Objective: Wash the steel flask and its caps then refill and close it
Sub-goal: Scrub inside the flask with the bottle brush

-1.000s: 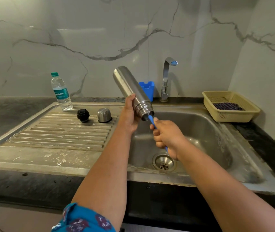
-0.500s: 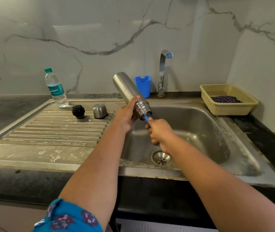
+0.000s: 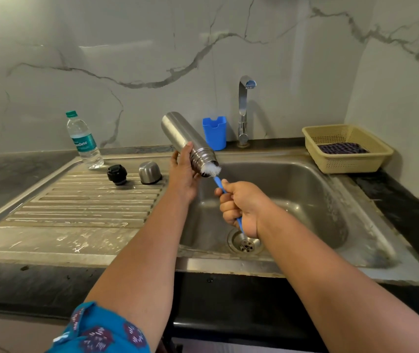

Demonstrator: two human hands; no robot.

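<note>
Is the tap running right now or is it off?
Off, as far as the picture shows: no stream falls from the tap into the sink, while the flask is being brushed below it.

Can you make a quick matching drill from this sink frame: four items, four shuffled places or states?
Items:
1. steel flask
2. bottle brush
3. black inner cap
4. yellow basket

Places or states:
A. on the counter right of the sink
B. standing on the drainboard
C. tilted, held in the left hand
D. bristles at the flask mouth, handle in the right hand

Pairs: 1-C, 2-D, 3-B, 4-A
</note>
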